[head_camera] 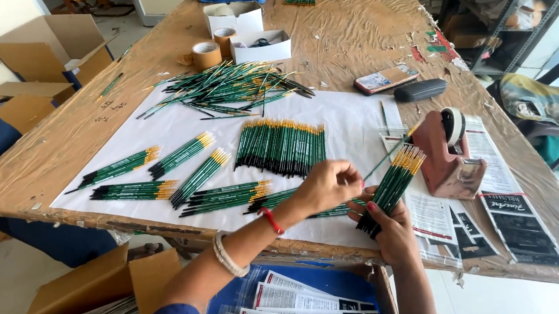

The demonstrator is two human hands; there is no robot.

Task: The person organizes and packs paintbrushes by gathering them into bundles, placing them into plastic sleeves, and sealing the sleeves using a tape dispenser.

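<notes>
white open boxes point(243, 30) far end, phone screen point(386, 79), black-white printed cards point(304, 304) below

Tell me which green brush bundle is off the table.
The green paintbrush bundle with yellow ferrules in the right hand; every other bundle lies on the white paper sheet.

Workroom in bright daylight
A tabletop point(356, 31) wrapped in brown tape fills the room; open cardboard boxes point(45, 49) stand on the pale floor point(4, 291), metal shelving point(513, 5) at right
</notes>
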